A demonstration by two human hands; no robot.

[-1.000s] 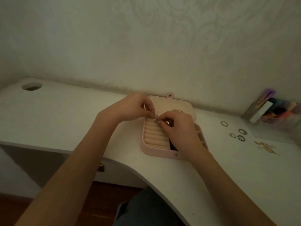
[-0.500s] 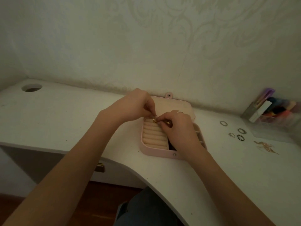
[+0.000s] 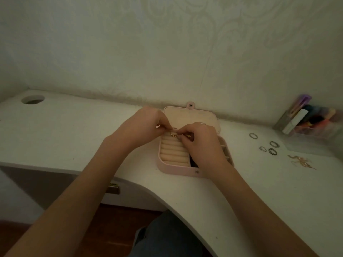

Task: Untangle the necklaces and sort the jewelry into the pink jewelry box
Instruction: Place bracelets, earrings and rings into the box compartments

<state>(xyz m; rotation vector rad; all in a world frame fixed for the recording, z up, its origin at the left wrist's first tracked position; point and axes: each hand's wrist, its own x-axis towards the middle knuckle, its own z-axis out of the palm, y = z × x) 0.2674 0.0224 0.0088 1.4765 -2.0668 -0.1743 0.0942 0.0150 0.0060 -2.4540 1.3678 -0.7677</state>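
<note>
White desk (image 3: 74, 138) holds the pink jewelry box (image 3: 178, 168). Both hands, left hand (image 3: 143, 127) and right hand (image 3: 202, 143), still pinch a small gold piece (image 3: 174, 135) over the ring rolls; little has moved, so sorting continues.

Pink jewelry box (image 3: 178, 168) (cream rolls), white desk (image 3: 74, 130).
</note>
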